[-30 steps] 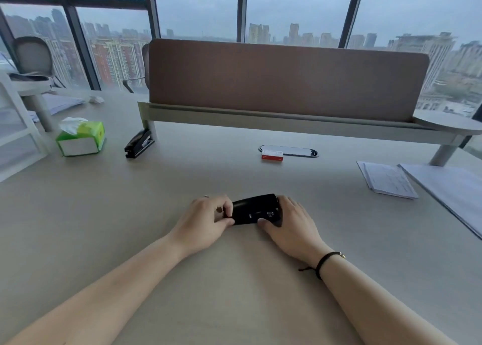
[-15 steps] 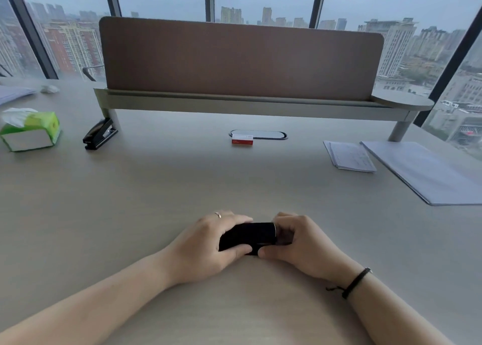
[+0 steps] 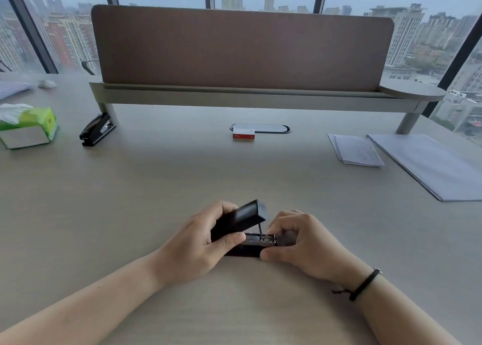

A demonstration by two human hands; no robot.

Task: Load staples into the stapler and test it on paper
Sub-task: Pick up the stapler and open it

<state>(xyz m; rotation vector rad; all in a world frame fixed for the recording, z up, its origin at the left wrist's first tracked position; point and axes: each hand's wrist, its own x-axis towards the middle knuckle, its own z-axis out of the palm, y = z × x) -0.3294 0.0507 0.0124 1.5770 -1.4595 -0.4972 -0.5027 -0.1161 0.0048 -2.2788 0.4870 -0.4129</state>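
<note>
At the far left edge of the desk (image 3: 130, 188) a green tissue box (image 3: 28, 127) is seen, and near it a second black stapler (image 3: 97, 129) is set by the leg of the shelf (image 3: 247, 99). A wide bare stretch of desk is left between these things and the hands. In the middle, at the back, a small red and white staple box (image 3: 243, 133) is found just beside an oval cable cover (image 3: 271, 128). At the right, a small stack of paper (image 3: 356, 150) is laid near a bigger sheet (image 3: 433, 164) that reaches to the desk's right edge.

Near the front edge, the black stapler (image 3: 245, 230) is held on the desk between both hands. The left hand (image 3: 198, 245) is curled round the lifted top cover, with the thumb pressed on the near side and the fingers wrapped over the far side. The cover is tilted up toward the right, so the metal track is shown. The right hand (image 3: 302, 240) is curled round the right end of the base, with the thumb on the near edge and the fingertips bent down onto the track. A black band (image 3: 365, 283) is worn on the right wrist. Both forearms are stretched in from the bottom corners.
</note>
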